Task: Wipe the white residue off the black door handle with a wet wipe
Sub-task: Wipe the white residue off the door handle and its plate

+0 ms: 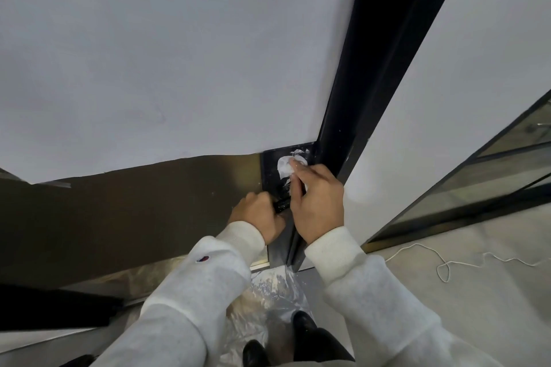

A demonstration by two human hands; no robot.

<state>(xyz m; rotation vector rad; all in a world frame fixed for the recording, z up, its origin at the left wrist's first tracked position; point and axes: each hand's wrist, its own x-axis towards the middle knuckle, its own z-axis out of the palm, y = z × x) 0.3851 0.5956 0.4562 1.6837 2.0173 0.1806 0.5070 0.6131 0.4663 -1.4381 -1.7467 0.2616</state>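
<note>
Right hand [317,202]: fingers clamped on the wet wipe [284,168], pressed to the black plate at the door's edge — white residue [299,152] at 12 o'clock.
Left hand [256,213]: fingers closed around the black door handle [281,203], at 9 o'clock of the right hand.
Room: bare floor [477,292] at 3 o'clock — cord [447,265] lying there.

The wipe [284,166] is showing white against the black handle plate [269,176], which is carrying white smears [299,152] near its top. The handle [281,204] is looking black. The door [134,205] is showing dark brown below a pale grey sheet [164,53]. The frame [372,68] is reading black. Both sleeves [351,250] are appearing off-white, the left one bearing a small red-and-blue logo [203,258]. The shoes [304,325] are showing black and the cord [447,265] white.
</note>
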